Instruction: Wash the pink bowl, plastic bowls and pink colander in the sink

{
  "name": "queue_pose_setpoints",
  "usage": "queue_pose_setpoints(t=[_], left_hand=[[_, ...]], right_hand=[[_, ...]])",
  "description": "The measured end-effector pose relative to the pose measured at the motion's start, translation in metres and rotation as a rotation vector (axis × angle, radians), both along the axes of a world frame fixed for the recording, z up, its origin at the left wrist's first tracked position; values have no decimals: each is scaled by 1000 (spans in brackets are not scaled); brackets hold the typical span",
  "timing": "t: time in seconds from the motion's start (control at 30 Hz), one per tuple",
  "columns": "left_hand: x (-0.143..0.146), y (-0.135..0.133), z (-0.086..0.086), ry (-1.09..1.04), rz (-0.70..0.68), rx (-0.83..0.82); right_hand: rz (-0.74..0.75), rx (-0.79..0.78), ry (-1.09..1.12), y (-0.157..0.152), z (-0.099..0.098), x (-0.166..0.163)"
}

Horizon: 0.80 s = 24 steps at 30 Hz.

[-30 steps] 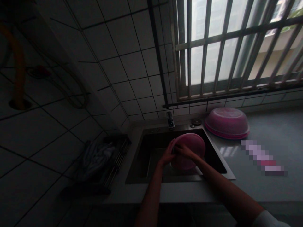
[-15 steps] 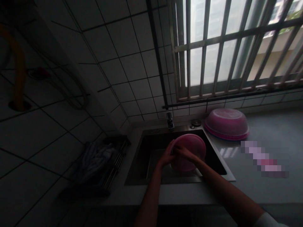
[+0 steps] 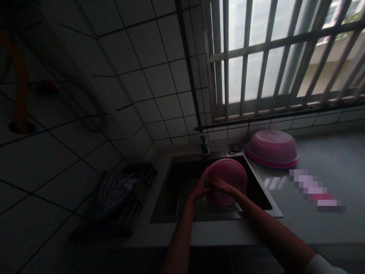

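Note:
Over the dark steel sink [image 3: 171, 198] I hold a round pink plastic basin [image 3: 230, 175], tilted on its edge. My left hand [image 3: 199, 187] grips its left rim with the fingers curled round it. My right hand [image 3: 221, 185] lies on the basin's face close to the left hand, fingers bent; I cannot make out whether it holds a cloth. A short tap [image 3: 204, 145] stands just behind the basin at the sink's back edge.
A second pink basin [image 3: 272, 148] lies upside down on the grey counter [image 3: 327, 160] right of the sink. A dish rack with a striped cloth [image 3: 114, 192] stands to the left. Behind are a tiled wall and a barred window [image 3: 270, 57].
Both hands and the pink basin stay in almost the same place; my right hand has shifted a little lower on the basin's face.

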<state>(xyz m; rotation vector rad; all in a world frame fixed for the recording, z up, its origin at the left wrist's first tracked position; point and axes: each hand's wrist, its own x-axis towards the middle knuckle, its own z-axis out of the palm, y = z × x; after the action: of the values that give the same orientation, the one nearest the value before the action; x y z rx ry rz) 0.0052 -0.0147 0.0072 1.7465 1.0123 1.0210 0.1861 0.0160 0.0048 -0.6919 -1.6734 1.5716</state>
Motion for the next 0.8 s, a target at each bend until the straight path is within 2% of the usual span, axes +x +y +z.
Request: queue_pose_setpoints(t=[0.07,0.2,0.27,0.3,0.37,0.5,0.57,0.6,0.67,0.8], left_hand=[[1,-1,3,16,-6,6],[6,2,4,-10,-10,17],[8,3,2,-44,-11,17],[8,4,1,-54,-13,18],[7,4,-1,-53,-19,23],[2,2,-3,-4,-16,19],[0,1,-2,25,-11,6],[0,1,-2,34,-9,3],[2,1,1,30,0,11],[8,1,5,-40,0,24]], right_hand=[[-59,7,14,3,0,4],[-389,-43,118,14,11,24],[-478,-76,151,18,16,29],[-477,-83,162,18,17,30],[-385,-80,169,15,16,25],[-59,-37,70,3,5,7],[6,-32,17,1,1,1],[-9,-37,13,2,1,1],[-133,-55,47,8,5,7],[-469,-100,159,20,20,27]])
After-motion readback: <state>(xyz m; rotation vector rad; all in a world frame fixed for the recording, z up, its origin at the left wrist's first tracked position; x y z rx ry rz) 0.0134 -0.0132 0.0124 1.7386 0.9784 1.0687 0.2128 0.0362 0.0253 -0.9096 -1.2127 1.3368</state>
